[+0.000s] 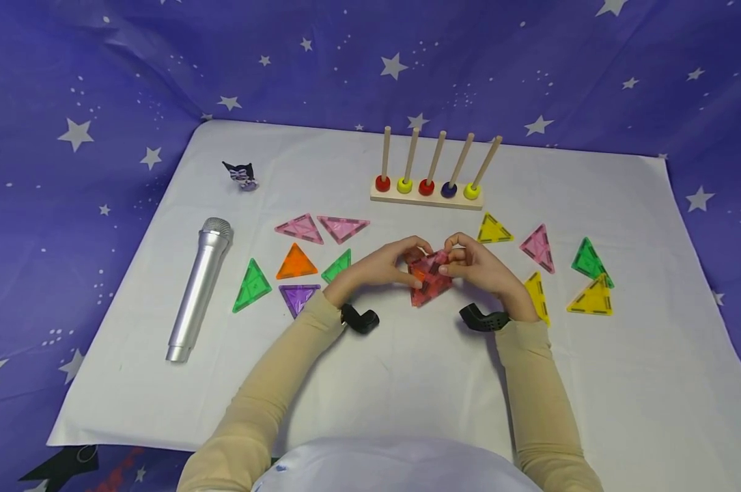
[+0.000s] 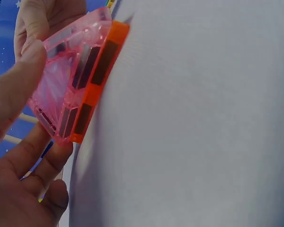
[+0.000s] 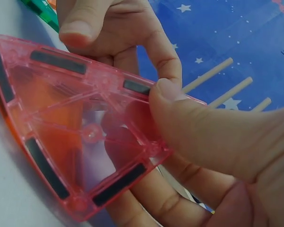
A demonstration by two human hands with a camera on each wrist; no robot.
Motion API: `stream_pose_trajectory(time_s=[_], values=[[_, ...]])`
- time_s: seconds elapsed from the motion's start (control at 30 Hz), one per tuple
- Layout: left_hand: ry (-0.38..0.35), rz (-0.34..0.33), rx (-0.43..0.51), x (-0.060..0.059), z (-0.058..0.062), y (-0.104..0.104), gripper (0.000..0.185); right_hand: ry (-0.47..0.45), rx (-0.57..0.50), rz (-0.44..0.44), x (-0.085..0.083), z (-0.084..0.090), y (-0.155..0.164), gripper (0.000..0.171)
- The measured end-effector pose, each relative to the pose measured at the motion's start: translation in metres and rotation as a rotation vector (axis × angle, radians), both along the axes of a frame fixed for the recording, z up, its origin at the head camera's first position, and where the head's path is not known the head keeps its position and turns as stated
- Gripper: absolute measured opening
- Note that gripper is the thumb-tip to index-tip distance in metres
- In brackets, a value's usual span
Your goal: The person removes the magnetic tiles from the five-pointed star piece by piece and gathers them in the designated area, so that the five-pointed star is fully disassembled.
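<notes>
At the middle of the white sheet (image 1: 407, 383) both hands hold a pink triangular tile (image 1: 429, 279) that lies face to face on an orange tile (image 2: 102, 71). My left hand (image 1: 416, 263) grips the stack from the left, thumb on the pink face (image 2: 19, 80) and fingers beneath. My right hand (image 1: 450, 256) pinches it from the right, its thumb (image 3: 180, 109) on the pink tile (image 3: 75, 127) and its fingers under it. The orange tile's edge lies against the white sheet (image 2: 203, 118).
Loose triangle tiles lie on both sides: pink (image 1: 300, 229), orange (image 1: 296, 263), green (image 1: 252, 285) and purple (image 1: 298, 297) to the left; yellow (image 1: 493, 231), pink (image 1: 537, 247) and green (image 1: 589, 261) to the right. Wooden peg rack (image 1: 428, 195) behind, silver microphone (image 1: 198, 287) far left, small figurine (image 1: 241, 175).
</notes>
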State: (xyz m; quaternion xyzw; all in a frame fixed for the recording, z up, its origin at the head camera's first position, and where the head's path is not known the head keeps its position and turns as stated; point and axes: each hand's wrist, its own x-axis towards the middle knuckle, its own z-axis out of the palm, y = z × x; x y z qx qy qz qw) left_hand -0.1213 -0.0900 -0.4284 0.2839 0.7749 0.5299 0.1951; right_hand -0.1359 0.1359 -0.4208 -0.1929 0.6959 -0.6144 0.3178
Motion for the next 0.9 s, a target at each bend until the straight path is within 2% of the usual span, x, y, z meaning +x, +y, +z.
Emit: stream_pose_trajectory(time_s=[0.17,0.3,0.4,0.5,0.67,0.9], values=[[0.026,0.001,0.036,-0.001,-0.004,0.000,0.046,0.010,-0.005,-0.005,0.000,-0.002,-0.001,0.025],[0.063,0.056,0.054,0.000,-0.007,0.000,0.042,0.043,-0.021,0.005,-0.001,-0.004,-0.002,0.023],[0.050,0.111,0.080,0.002,-0.007,0.000,0.040,0.059,-0.036,0.012,-0.001,-0.005,-0.002,0.022],[0.009,0.139,0.121,0.006,0.002,-0.001,0.038,0.064,-0.053,0.026,-0.001,-0.006,-0.001,0.021],[-0.032,0.123,0.152,0.013,0.023,-0.003,0.033,0.053,-0.085,0.067,-0.002,-0.006,-0.001,0.020],[-0.065,0.162,0.185,0.014,0.023,-0.012,0.027,0.022,-0.082,0.052,-0.001,-0.003,0.002,0.021]])
